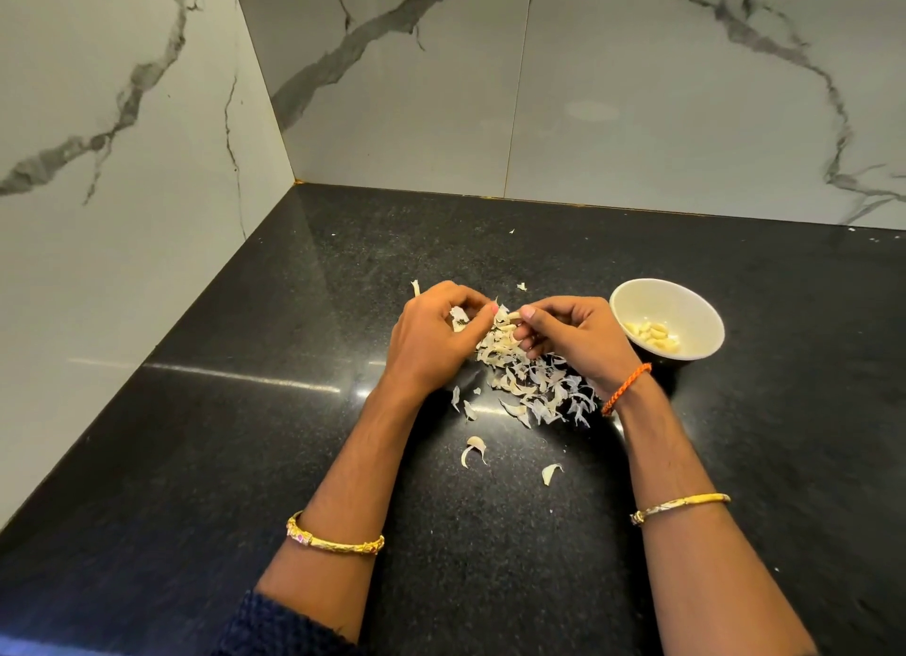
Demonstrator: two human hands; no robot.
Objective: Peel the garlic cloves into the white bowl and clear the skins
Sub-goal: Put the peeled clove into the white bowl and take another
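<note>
Judging by the cloves (654, 336) already in the bowl (706, 312), much was done. One clove (513, 316) was pinched by the right hand (573, 334), skin was held in the curled left hand (431, 341), and the skins (534, 385) were not cleared.

Bare black countertop (245, 435) lies open to the left and toward the near edge. The marble walls (122, 189) close off the left and far sides at the corner. The white bowl (666, 319) stands to the right, and the heap of garlic skins (534, 385) covers the middle, with loose skins (474, 449) nearer.
</note>
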